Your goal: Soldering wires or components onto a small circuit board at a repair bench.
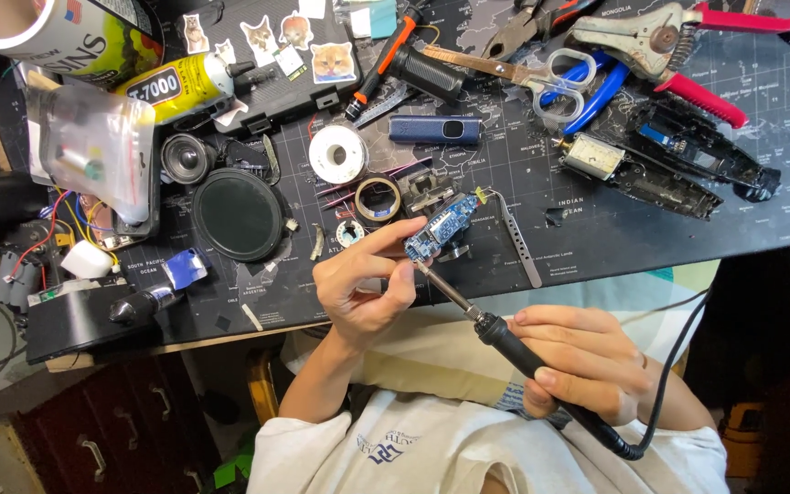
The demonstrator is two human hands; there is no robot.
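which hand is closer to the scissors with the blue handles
Right. The right hand, gripping the soldering iron, sits almost straight below the scissors. The left hand, holding the small blue circuit board, is below them and further left.

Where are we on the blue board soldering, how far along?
Done: the black device casing lies opened on the mat, its small motor exposed. In hand: the left hand pinches the blue circuit board, and the right hand holds the soldering iron with its tip at the board's lower edge. Left: the board is still out of the casing.
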